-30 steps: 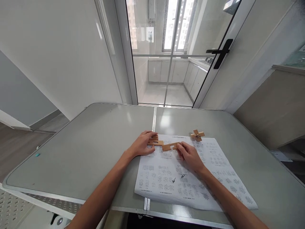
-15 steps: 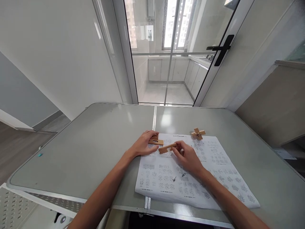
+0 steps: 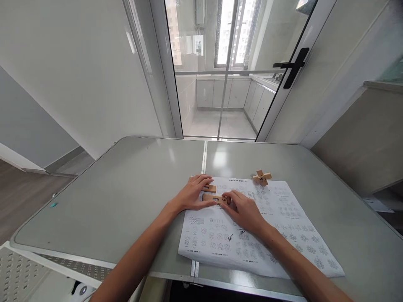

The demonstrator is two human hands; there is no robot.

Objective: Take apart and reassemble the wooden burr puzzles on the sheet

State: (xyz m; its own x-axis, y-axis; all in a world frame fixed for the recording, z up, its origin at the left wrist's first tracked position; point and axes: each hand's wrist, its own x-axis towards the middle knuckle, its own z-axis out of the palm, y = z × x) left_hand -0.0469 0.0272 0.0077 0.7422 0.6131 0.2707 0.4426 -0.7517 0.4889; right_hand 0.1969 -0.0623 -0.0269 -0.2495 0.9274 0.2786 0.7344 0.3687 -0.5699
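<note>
My right hand (image 3: 244, 211) pinches the right end of a notched wooden puzzle piece (image 3: 208, 198), which lies low on the printed sheet (image 3: 217, 260). Dark lettering shows on that piece near my fingertips. My left hand (image 3: 192, 194) is open, fingers stretched across another wooden puzzle piece (image 3: 211, 189) just behind, its thumb reaching along the near edge of the notched one. Left fingers cover part of the rear piece, and whether more pieces lie under them I cannot tell. At the sheet's far edge stands a cross-shaped wooden puzzle (image 3: 261, 178) marked with a letter.
The sheet lies on a grey folding table (image 3: 103, 201) with a metal seam down its middle. Beyond the table is a glass door (image 3: 204, 96) with a black handle (image 3: 294, 67). A small teal bit (image 3: 53, 204) sits at the left edge.
The notched piece has come down and left, turning level beside the other piece. My right hand moved with it, and my left thumb has come against it.
</note>
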